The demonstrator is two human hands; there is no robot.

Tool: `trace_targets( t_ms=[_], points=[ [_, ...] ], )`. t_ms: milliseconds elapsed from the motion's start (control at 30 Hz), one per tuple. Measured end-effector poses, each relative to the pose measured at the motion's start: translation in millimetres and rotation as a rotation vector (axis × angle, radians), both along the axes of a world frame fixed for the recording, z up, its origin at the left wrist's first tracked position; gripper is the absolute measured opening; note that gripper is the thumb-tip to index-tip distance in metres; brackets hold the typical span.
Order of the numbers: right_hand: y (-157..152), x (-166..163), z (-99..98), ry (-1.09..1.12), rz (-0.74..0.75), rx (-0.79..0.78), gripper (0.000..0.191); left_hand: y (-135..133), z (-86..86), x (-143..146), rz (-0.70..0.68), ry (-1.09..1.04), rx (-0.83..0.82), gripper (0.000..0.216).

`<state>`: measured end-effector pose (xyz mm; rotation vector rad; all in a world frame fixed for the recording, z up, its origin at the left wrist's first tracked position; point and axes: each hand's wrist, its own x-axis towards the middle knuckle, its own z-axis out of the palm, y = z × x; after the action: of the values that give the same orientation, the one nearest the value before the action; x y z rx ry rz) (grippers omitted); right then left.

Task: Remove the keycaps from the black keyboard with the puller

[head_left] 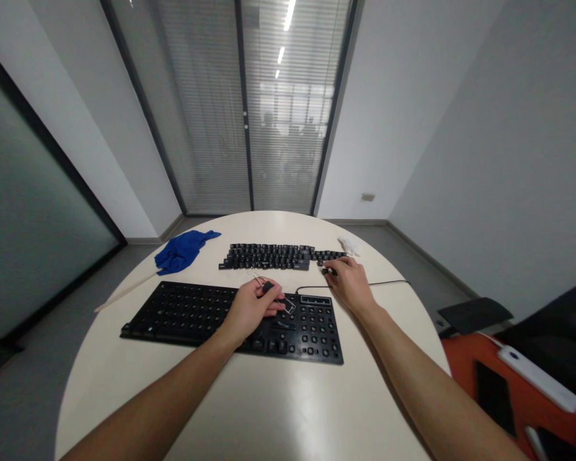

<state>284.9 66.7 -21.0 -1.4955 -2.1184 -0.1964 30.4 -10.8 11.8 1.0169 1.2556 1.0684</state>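
Observation:
My left hand (254,304) is closed around a wire keycap puller (269,287) with a dark middle, over the right part of a black keyboard (187,314). Thin wire loops stick out at both ends of the puller. Most of the keyboard's caps are off, though a few remain along its near edge. My right hand (349,282) reaches beyond the keyboard's far right corner. Its fingers pinch a small black keycap (329,271) at the table top, partly hidden by the fingertips. Rows of loose black keycaps (269,256) lie just past the keyboard, some right beside my right hand.
A blue cloth (182,251) lies at the far left, by a pale stick (125,291) that overhangs the round white table's (288,410) edge. Crumpled white tissue (349,245) sits at the far right. The keyboard cable (388,282) runs right. An orange chair (470,365) holds phones and a white device.

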Motion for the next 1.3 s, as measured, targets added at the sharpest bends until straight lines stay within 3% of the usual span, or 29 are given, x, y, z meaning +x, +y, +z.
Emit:
trace_targets(
  t_ms=[300, 500, 800, 1033, 1300],
  points=[
    [3, 0, -5.8, 0.018, 0.024, -0.004, 0.028, 7, 12.4, -22, -0.125, 0.15, 0.066, 0.017],
    [9, 0, -11.7, 0.018, -0.045, 0.023, 0.028, 4, 16.9, -22, -0.203, 0.17, 0.078, 0.021],
    [9, -1, -13.1, 0.05, -0.067, 0.037, 0.031, -5, 28.3, -26, -0.426, 0.279, 0.189, 0.018],
    [6, -4, -11.1, 0.047, -0.043, 0.056, 0.04, -15, 38.1, -28, -0.632, 0.561, 0.322, 0.022],
    [-12, -12, 0.1, 0.061, 0.035, 0.058, 0.039, -20, 42.5, -26, -0.721, 0.731, 0.476, 0.02]
  ],
)
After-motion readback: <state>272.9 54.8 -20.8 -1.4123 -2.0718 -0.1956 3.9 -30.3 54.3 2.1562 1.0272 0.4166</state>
